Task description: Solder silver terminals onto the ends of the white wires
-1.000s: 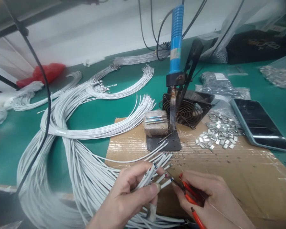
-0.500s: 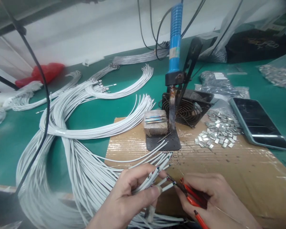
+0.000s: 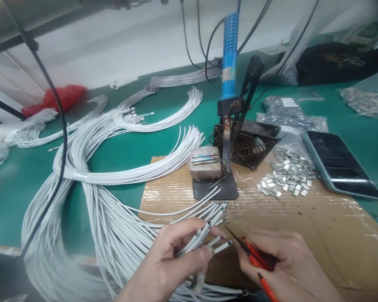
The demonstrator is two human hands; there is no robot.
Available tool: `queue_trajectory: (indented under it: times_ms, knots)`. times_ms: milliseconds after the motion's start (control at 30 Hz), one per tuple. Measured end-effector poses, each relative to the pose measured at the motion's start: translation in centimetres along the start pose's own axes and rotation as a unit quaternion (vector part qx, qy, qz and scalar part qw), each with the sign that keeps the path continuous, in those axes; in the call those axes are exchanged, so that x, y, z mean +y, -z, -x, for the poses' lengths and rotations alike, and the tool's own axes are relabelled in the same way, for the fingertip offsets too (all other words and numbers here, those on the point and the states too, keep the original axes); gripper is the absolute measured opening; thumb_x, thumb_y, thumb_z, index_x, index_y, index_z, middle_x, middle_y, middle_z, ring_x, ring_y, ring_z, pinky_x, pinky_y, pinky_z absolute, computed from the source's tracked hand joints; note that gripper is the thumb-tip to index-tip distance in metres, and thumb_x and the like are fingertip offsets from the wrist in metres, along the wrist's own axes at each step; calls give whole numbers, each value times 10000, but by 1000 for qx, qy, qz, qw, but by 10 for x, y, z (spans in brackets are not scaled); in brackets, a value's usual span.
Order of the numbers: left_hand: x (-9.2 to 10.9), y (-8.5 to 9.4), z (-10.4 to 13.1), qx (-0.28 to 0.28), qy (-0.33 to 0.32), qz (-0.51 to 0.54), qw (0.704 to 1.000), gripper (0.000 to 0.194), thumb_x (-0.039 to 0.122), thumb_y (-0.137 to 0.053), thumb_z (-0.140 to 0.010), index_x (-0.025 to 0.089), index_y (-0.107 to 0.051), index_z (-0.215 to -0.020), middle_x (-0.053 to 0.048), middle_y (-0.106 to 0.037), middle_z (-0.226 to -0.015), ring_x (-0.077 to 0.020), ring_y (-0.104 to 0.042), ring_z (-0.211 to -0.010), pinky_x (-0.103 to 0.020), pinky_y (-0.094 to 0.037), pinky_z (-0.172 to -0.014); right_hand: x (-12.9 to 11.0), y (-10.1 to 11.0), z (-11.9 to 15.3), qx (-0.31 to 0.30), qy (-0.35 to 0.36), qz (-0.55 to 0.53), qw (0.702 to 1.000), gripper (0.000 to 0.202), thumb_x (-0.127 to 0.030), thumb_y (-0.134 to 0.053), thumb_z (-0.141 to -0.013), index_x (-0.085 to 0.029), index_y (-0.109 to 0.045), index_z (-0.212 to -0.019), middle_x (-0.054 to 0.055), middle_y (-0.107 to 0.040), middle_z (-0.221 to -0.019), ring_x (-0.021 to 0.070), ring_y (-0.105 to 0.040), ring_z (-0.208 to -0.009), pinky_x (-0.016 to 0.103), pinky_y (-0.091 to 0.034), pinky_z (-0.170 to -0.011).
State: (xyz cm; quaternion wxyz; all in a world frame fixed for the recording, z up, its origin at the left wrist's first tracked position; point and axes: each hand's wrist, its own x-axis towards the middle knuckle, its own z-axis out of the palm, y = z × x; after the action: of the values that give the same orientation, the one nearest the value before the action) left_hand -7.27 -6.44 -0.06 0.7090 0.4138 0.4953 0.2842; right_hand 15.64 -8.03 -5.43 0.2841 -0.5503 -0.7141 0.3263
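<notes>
Several white cables (image 3: 221, 247) are pinched between the thumb and fingers of my left hand (image 3: 176, 256), their cut ends pointing right with small dark and red wire tips. My right hand (image 3: 280, 260) is wrapped round orange-handled tweezers or cutters (image 3: 256, 256); the dark pointed tip lies just right of the cable ends, apart from them. A large bundle of white cables (image 3: 113, 218) runs left from beneath my left hand.
A blue-handled soldering iron (image 3: 229, 75) stands upright behind a worn block (image 3: 205, 170). Behind it sits a black fan (image 3: 245, 144). Small metal connectors (image 3: 286, 174) lie on the cardboard (image 3: 321, 218), beside a phone (image 3: 342, 163). Further cable bundles (image 3: 166, 117) lie on the green mat.
The tool in my right hand has drawn back a little to the right from the cable ends. My left hand keeps its hold, almost unmoved.
</notes>
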Motion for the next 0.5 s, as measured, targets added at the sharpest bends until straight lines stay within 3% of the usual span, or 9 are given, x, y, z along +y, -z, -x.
queue_trajectory:
  times_ms: [133,267,400,500]
  knots:
    - [4,1,-2,-9,27,-7,1000,317,401,-813,-894,203,-801,-1140,10,-665,-687,-6,-335,-398,-186,-150,-385,5,3,-1,85,-42,12,995,465,-322,-573,-952,-223,-337,-563,-42,-301,-565,100,-336,-491,244,-258,-437]
    - [-1,5,-5,-27,35,21,999,342,416,-813,-899,187,-689,-1122,11,-702,-720,-10,-415,-386,-148,-243,-369,7,8,-2,141,-71,16,987,489,-405,-628,-944,-212,-464,-525,-36,-383,-506,99,-398,-447,221,-277,-390]
    - [-10,9,-11,-50,-19,62,997,343,422,-814,-919,205,-549,-914,37,-694,-719,-19,-533,-374,-117,-233,-348,8,10,0,153,-84,10,985,435,-418,-667,-912,-206,-580,-543,-22,-471,-507,116,-459,-459,211,-334,-400]
    - [-9,10,-13,-34,-44,58,997,321,410,-815,-925,183,-591,-890,32,-691,-627,-68,-620,-445,-133,-394,-422,13,10,4,151,-105,-21,983,429,-462,-689,-897,-204,-627,-560,-15,-491,-515,132,-492,-478,208,-393,-420]
